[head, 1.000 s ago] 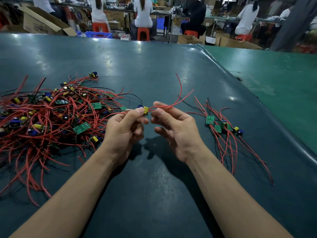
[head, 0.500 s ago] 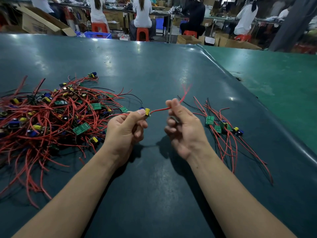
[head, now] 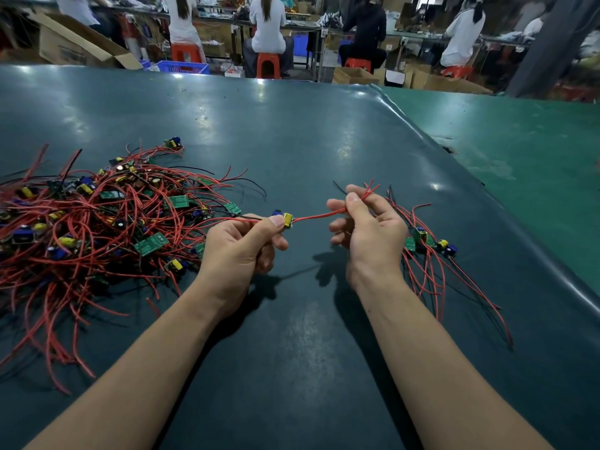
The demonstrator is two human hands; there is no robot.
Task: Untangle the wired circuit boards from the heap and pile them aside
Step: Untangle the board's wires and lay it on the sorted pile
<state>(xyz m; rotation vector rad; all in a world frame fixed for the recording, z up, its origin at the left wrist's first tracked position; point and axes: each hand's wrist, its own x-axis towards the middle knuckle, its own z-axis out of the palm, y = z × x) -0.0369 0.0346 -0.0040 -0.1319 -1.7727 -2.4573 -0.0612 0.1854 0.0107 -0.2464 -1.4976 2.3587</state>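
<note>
A tangled heap (head: 97,222) of small green circuit boards with red and black wires covers the left of the dark green table. My left hand (head: 237,251) pinches one small board (head: 287,219) with a yellow part just right of the heap; wires on its left still run into the heap. Its red wires (head: 319,216) stretch right to my right hand (head: 370,232), which pinches them near their tips between thumb and forefinger. Behind and right of that hand lies a small pile (head: 425,248) of separated boards with wires.
The dark green table (head: 292,141) stretches far ahead. A lighter green table (head: 519,141) adjoins it on the right along a raised seam. Several people sit on red stools (head: 268,64) at benches beyond the far edge, among cardboard boxes.
My right hand has slid rightward along the red wires toward their ends, pulling them straighter. My left hand kept holding the board in nearly the same place.
</note>
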